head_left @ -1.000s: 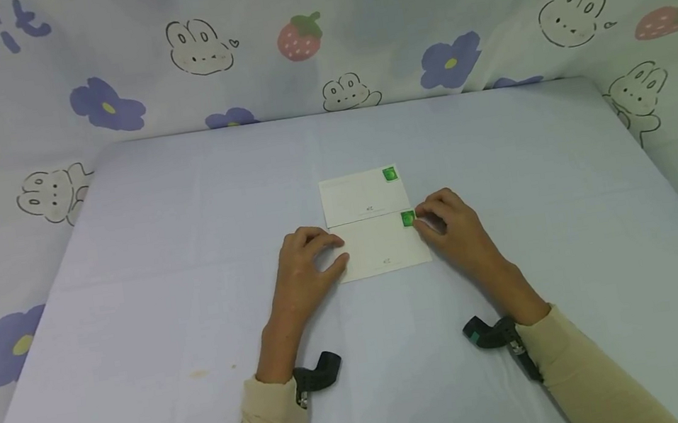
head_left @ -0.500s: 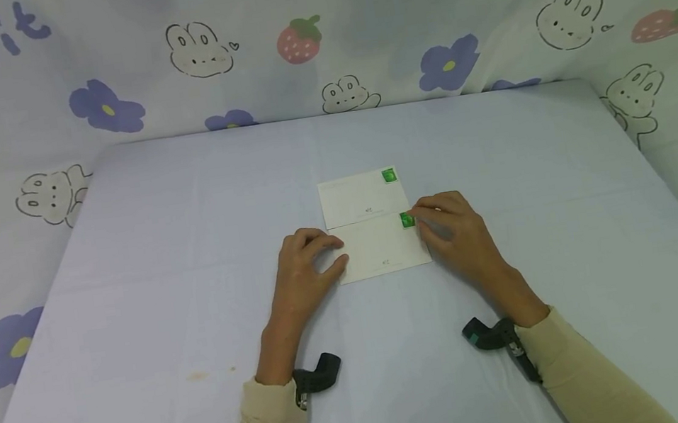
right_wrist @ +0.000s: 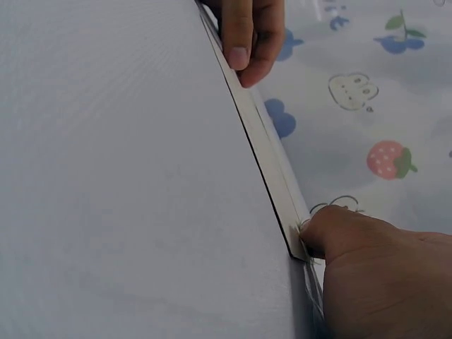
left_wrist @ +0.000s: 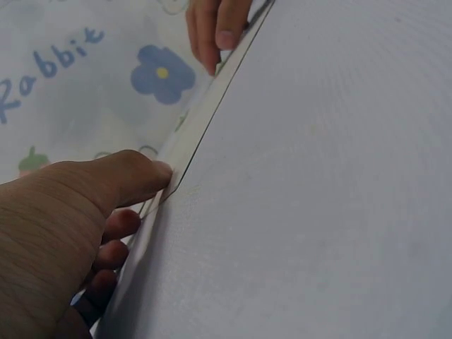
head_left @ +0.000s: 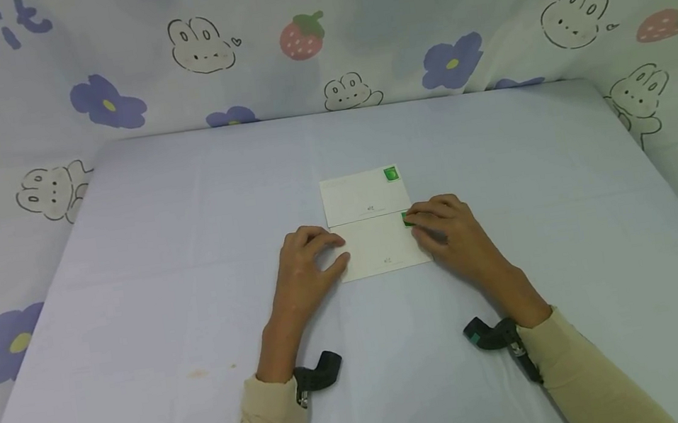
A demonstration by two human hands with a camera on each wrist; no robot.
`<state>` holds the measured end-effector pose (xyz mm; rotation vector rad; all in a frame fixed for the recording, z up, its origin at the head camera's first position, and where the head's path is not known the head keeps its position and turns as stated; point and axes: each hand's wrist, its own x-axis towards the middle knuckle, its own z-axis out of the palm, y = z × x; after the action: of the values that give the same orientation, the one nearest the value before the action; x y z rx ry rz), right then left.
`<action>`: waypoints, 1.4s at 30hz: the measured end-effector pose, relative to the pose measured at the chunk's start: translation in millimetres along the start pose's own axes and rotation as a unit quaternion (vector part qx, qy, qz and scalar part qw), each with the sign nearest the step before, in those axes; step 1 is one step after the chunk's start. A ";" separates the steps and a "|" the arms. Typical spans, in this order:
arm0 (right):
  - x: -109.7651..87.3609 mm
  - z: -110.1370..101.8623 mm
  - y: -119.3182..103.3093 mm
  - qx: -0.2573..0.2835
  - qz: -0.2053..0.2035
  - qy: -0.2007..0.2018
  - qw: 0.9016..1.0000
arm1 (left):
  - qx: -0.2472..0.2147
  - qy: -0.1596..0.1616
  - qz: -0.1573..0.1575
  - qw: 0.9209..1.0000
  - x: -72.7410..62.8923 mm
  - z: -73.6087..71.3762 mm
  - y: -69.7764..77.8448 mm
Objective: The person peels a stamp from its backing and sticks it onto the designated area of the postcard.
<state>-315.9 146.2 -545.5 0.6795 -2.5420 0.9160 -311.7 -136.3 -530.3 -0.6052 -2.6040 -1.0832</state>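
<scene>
Two cream envelope-like cards lie flat, one above the other, in the head view. The far card (head_left: 363,197) has a green stamp (head_left: 391,174) at its top right corner. My left hand (head_left: 304,266) rests at the left edge of the near card (head_left: 382,248), thumb and forefinger apart on it. My right hand (head_left: 454,232) lies over that card's right edge, its fingertips covering most of a second green stamp (head_left: 406,219). Close up in the right wrist view, the right thumb (right_wrist: 325,229) touches the card near its corner. The left thumb (left_wrist: 145,180) presses on the card's other end.
A white cloth covers the table (head_left: 159,264), with a pale stain (head_left: 197,374) at the front left. Behind it hangs a curtain (head_left: 365,22) printed with rabbits, flowers and strawberries. Each wrist wears a black camera mount (head_left: 321,371).
The right fingertips have moved left from beside the near card's stamp to lie over most of it. The left hand and both cards stay in place.
</scene>
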 end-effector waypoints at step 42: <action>0.3 -2.5 -1.7 0.049 -0.009 0.121 0.991 | 0.000 -0.002 -0.003 1.000 1.1 1.5 -0.2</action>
<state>-314.7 146.6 -542.7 0.5795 -2.2877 1.0546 -312.9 -135.0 -531.1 -0.5991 -2.6114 -1.0840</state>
